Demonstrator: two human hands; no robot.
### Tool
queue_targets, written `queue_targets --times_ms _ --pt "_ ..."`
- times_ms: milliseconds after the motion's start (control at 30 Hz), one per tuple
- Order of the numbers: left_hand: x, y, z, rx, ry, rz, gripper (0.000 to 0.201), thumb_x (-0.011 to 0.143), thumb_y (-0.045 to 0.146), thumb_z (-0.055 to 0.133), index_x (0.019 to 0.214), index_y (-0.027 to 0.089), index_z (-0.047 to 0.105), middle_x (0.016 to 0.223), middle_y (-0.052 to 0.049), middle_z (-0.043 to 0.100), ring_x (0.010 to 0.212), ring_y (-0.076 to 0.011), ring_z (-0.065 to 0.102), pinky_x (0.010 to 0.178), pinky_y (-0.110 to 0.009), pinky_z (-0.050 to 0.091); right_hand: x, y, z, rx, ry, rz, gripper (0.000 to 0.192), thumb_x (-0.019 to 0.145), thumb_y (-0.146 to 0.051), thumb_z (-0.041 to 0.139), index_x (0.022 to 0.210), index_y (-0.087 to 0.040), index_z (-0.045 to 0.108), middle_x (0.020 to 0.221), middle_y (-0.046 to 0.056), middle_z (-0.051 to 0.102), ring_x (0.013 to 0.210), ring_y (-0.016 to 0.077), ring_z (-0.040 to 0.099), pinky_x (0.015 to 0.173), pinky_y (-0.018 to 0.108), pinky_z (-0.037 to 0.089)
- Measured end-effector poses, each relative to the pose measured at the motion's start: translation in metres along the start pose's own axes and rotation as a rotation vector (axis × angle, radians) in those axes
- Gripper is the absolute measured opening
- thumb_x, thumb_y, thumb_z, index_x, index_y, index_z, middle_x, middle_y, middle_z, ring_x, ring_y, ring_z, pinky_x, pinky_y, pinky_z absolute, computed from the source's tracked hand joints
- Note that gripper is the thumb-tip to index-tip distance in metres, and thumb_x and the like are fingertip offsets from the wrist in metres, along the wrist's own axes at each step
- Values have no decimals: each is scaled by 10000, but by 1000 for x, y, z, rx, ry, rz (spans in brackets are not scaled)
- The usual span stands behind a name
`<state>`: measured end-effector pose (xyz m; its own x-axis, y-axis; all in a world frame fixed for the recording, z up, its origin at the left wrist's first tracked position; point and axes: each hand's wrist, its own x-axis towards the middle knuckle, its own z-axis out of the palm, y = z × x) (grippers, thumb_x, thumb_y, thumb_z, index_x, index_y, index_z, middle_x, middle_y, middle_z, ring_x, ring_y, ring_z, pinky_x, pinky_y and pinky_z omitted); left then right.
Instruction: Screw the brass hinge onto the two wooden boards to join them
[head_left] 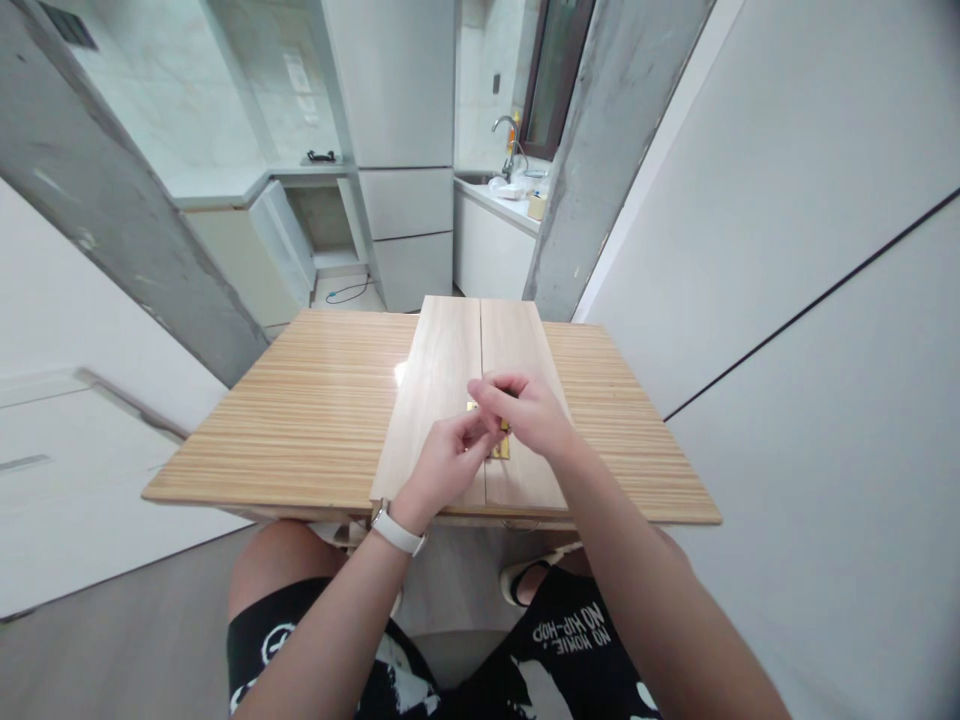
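Note:
Two pale wooden boards lie side by side on the table, a left board (431, 380) and a right board (517, 335), with a thin seam between them. A brass-coloured hinge (499, 450) lies over the seam, partly covered by my fingers. My left hand (448, 458) is at the hinge, thumb and fingers pinched together; what they grip is hidden. Just above it, my right hand (529, 412) is curled closed, with a small dark bit showing inside the fingers. I cannot make out what that is. The fingertips of both hands meet or overlap.
The boards rest across a striped wooden table (300, 400), their near ends by its front edge. My knees are below that edge. White cabinet panels (810, 330) stand to the right. Beyond are a fridge (405, 200) and a counter with a tap (508, 140).

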<state>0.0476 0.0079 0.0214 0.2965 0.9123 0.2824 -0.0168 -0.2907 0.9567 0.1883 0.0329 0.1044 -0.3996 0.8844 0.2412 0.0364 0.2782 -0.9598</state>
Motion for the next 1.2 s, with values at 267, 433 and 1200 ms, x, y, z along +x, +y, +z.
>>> queue_targets --times_ms 267,433,1200 --pt "6 7 -1 -66 -40 -40 298 965 411 708 979 117 755 895 -90 776 789 -181 681 705 -285 511 20 9 -27 230 -504 77 656 1001 -507 646 467 -181 448 426 -56 410 417 60 314 466 256 248" --pt "6 7 -2 -113 -42 -54 253 942 370 736 981 120 731 936 -98 781 847 -195 704 764 -300 541 11 11 -5 234 -129 92 681 972 -581 639 458 -212 388 404 -73 319 391 63 264 431 277 185" --pt "5 3 -7 37 -60 -46 309 986 399 665 909 111 748 812 -66 735 707 -151 612 647 -262 461 16 1 -26 176 -497 66 556 941 -522 701 521 -175 589 479 -9 573 445 96 477 480 245 370"
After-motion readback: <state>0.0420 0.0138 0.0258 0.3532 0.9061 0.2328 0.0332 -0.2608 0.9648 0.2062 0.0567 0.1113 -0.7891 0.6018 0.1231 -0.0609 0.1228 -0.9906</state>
